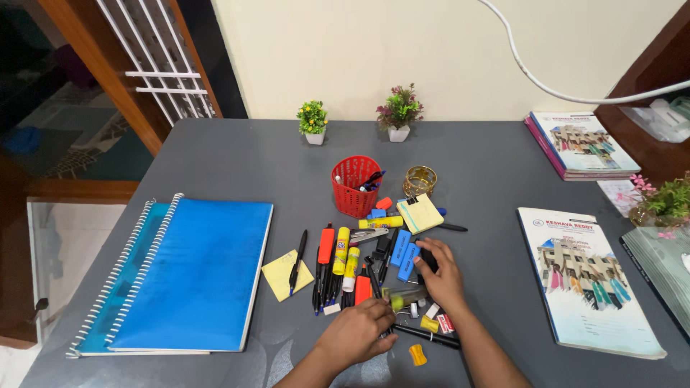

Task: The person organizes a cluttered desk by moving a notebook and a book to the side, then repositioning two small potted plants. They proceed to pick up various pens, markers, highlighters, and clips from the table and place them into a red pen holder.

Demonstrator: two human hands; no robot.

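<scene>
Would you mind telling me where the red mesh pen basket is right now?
In the head view, the red mesh basket stands mid-table, behind the stationery pile, left of the small gold holder and ahead of both hands.

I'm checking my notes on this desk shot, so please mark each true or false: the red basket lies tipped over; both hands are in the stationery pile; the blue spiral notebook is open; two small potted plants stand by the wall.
1. The red basket lies tipped over. False: it stands upright.
2. The left hand and right hand are in the stationery pile. True.
3. The blue spiral notebook is open. False: it is closed.
4. Two small potted plants stand by the wall. True.
</scene>
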